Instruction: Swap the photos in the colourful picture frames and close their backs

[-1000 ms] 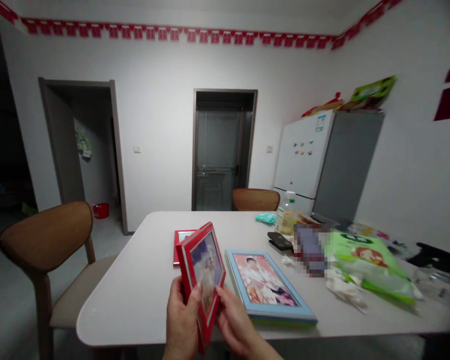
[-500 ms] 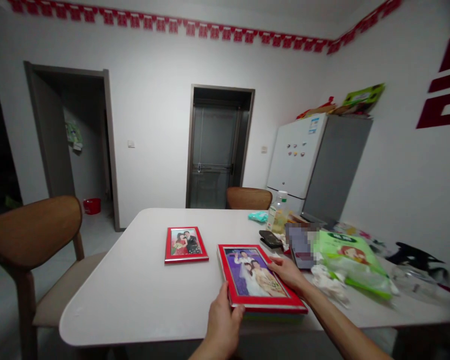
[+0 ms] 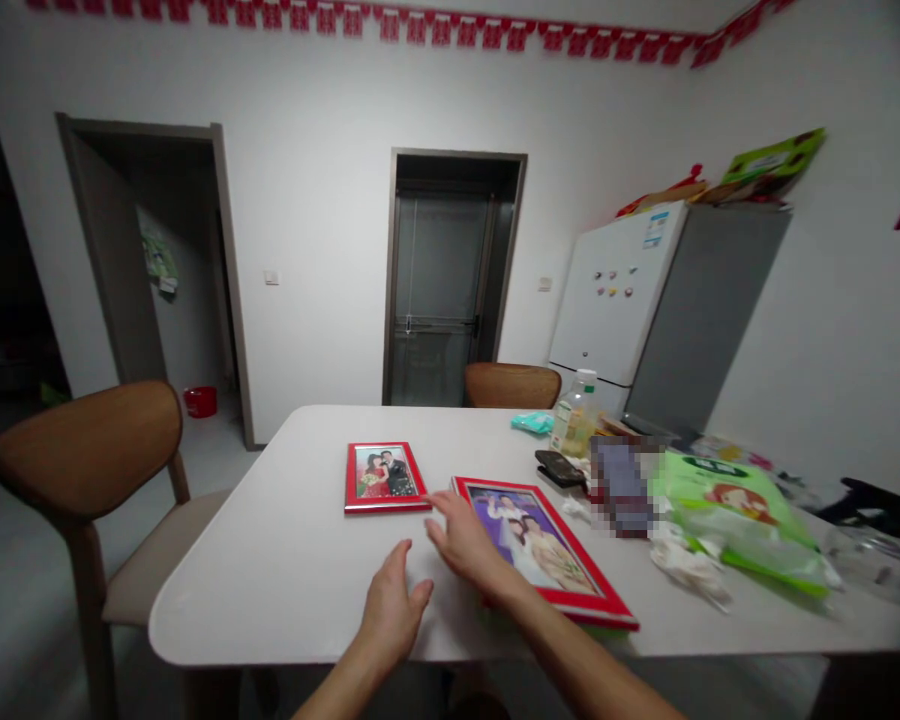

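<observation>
A large red picture frame (image 3: 598, 598) with a purple-backed photo lies at the table's near side, partly covered by my right forearm. My right hand (image 3: 461, 535) is stretched out above its left edge, with its fingertips near the lower right corner of a smaller red picture frame (image 3: 384, 477). Whether those fingertips touch the small frame I cannot tell. My left hand (image 3: 391, 610) hovers over the bare tabletop left of the large frame, thumb and fingers apart, holding nothing.
On the white table (image 3: 270, 560) stand a bottle (image 3: 574, 415), a black item (image 3: 559, 468), a teal packet (image 3: 532, 422), crumpled tissue (image 3: 690, 570) and a green plastic pack (image 3: 742, 515). Wooden chairs are at the left (image 3: 90, 450) and far side (image 3: 511, 386).
Both hands have let go of the large frame. My right hand has moved left toward the small frame, and my left hand has moved left off the large frame's edge. The view has shifted slightly.
</observation>
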The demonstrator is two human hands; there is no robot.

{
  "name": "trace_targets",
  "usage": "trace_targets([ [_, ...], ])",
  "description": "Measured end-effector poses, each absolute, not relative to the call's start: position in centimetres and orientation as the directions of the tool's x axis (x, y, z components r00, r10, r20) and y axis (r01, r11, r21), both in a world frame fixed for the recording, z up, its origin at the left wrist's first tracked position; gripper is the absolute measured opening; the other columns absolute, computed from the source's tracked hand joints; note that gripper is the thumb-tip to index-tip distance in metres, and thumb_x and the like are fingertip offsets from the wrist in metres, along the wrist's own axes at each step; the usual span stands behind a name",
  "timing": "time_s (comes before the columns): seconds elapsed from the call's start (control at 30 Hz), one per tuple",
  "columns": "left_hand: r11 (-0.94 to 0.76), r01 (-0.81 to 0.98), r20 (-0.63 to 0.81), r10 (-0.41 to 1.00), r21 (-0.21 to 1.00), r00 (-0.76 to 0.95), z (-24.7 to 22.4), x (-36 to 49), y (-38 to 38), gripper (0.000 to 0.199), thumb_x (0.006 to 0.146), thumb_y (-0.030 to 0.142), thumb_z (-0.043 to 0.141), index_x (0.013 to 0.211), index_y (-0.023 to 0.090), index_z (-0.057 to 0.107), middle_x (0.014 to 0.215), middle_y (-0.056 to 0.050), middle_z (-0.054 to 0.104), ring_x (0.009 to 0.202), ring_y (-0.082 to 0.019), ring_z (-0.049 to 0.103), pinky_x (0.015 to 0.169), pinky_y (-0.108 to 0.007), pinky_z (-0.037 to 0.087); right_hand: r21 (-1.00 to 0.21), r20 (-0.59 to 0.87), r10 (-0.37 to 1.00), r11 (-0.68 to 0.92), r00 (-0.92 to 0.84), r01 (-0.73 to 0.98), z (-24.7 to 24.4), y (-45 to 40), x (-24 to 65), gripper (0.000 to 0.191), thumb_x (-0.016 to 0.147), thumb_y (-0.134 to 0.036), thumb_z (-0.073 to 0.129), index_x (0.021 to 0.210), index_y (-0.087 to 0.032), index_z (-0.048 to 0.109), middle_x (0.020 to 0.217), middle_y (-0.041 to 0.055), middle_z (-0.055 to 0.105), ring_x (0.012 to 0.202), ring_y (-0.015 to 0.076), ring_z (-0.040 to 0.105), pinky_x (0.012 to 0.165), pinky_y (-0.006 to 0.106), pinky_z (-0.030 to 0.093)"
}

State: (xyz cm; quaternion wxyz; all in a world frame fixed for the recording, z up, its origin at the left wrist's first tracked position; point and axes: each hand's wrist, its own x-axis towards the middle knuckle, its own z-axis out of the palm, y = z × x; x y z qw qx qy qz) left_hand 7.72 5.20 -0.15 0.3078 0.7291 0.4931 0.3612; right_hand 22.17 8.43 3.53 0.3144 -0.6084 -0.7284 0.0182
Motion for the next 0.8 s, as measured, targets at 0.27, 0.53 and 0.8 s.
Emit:
trace_targets([
  [0.27, -0.317, 0.619, 0.298, 0.945, 0.718, 0.138, -2.2, 2.5, 6.9, 0.048, 0.067, 0.016, 0.046, 0.114, 0.009, 0.044, 0.120, -0.013, 0.048, 0.112, -0.020, 0.043, 0.096, -0.032, 0.031, -0.360, 0.310, 0.950, 0.152, -0.035, 0.920, 1.1, 15.3, 13.8, 0.037, 0.069, -0.012, 0.042, 0.104, -0.013, 0.053, 0.111, 0.0142, 0.051, 0.103, 0.0256, 0.043, 0.082, 0.040, 0.032],
  [0.53, -0.453, 0.734, 0.424, 0.871, 0.506, 0.246, -1.5, 1.5, 6.7, 0.055, 0.064, 0.014, 0.049, 0.118, 0.008, 0.039, 0.128, -0.016, 0.038, 0.119, -0.023, 0.033, 0.098, -0.042, 0.028, -0.361, 0.275, 0.946, 0.267, -0.171, 0.894, -0.7, 10.7, 14.8, 0.038, 0.067, -0.009, 0.037, 0.096, -0.020, 0.059, 0.101, 0.0066, 0.056, 0.093, 0.0183, 0.047, 0.081, 0.030, 0.033],
  [0.8, -0.581, 0.715, 0.305, 0.814, 0.390, 0.495, -2.5, 2.9, 2.6, 0.073, 0.052, 0.034, 0.071, 0.117, 0.015, 0.041, 0.128, -0.013, 0.039, 0.120, -0.028, 0.029, 0.099, -0.050, 0.020, -0.748, 0.353, 0.921, 0.383, -0.165, 0.542, 0.0, 1.5, 17.8, 0.031, 0.069, -0.013, 0.035, 0.085, -0.018, 0.061, 0.091, 0.0062, 0.060, 0.087, 0.0167, 0.053, 0.080, 0.030, 0.041],
])
